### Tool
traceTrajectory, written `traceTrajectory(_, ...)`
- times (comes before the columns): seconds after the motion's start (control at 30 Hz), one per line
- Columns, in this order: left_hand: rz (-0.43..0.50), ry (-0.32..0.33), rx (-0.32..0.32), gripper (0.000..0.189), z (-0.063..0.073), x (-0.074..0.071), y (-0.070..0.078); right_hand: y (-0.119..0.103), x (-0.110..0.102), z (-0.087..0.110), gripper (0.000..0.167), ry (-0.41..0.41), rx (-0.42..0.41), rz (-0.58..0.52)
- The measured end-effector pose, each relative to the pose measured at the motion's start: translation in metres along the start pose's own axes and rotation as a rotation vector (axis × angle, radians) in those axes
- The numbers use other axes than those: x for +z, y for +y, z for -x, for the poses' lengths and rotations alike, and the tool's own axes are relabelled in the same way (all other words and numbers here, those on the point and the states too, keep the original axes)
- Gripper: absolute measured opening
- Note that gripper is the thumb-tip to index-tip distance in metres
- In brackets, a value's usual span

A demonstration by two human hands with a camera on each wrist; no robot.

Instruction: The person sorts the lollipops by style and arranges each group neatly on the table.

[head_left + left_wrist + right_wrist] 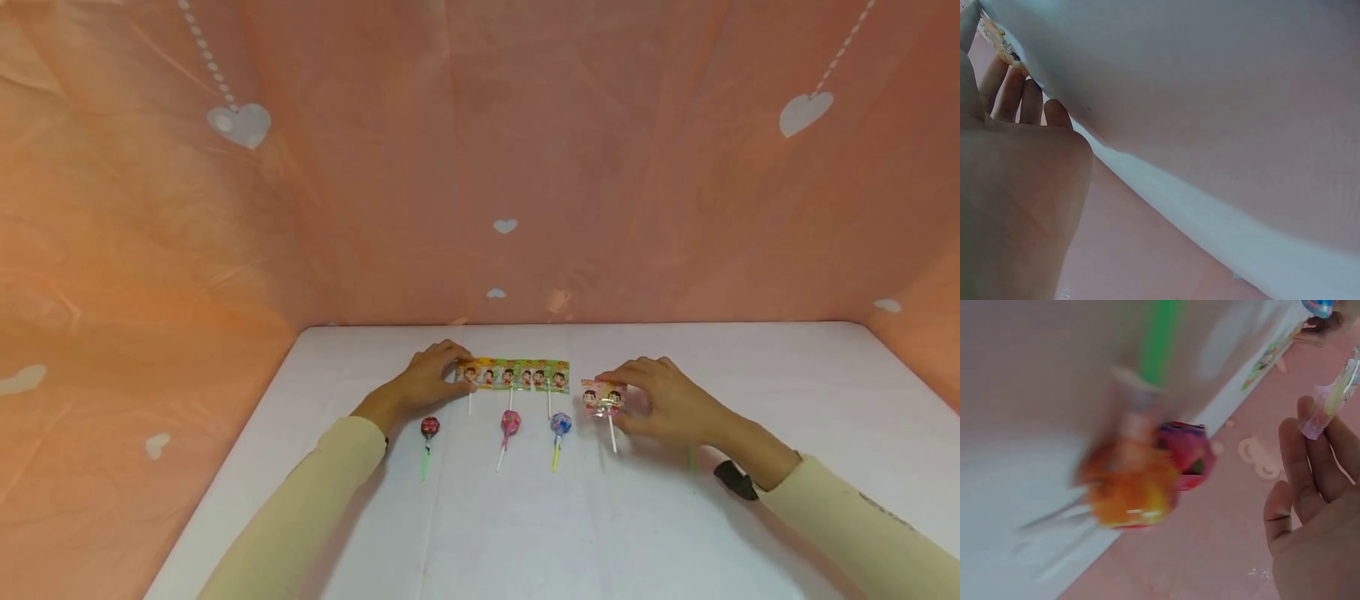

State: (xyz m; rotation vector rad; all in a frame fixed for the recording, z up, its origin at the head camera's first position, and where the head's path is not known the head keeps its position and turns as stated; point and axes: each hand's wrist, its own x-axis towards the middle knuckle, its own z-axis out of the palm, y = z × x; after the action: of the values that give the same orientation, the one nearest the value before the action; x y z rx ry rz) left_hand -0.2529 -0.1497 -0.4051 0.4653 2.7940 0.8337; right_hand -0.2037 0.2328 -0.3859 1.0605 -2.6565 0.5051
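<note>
My left hand (431,375) pinches the left end of a row of flat-wrapped lollipops, at the one in the orange-yellow wrapper (486,372). Beside it lie two in green wrappers (510,375), white sticks towards me. In the left wrist view the fingers (1010,94) are bent at a wrapper edge (1004,47). Right of the row, my right hand (667,404) grips a pink-wrapped lollipop (602,396) by its wrapper, its white stick pointing down. That wrapper (1329,403) also shows between fingers and thumb side in the right wrist view.
Nearer me lie a dark red ball lollipop (430,427), a pink one (511,422) and a blue one (560,423). An orange ball lollipop (1132,494) and a red one (1186,456) show blurred in the right wrist view. A pink curtain (480,167) backs the white table (480,533).
</note>
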Motion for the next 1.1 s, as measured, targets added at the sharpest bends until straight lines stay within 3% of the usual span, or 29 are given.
traceTrajectory(0.23,-0.021,-0.003,0.031,0.051,0.001,-0.003,0.0,-0.001,0.002,-0.025,0.043,-0.037,0.013,-0.045)
traceTrajectory(0.53,-0.019,-0.005,0.064,0.051,0.001,-0.002,0.002,0.0,0.011,-0.031,0.049,-0.117,0.069,-0.04)
traceTrajectory(0.87,-0.013,-0.01,0.039,0.051,-0.002,0.001,0.0,0.013,0.016,-0.032,0.052,-0.131,0.071,-0.001)
traceTrajectory(1.1,-0.019,-0.009,0.026,0.053,-0.002,0.0,-0.001,0.007,0.007,-0.043,0.05,-0.084,0.034,-0.017)
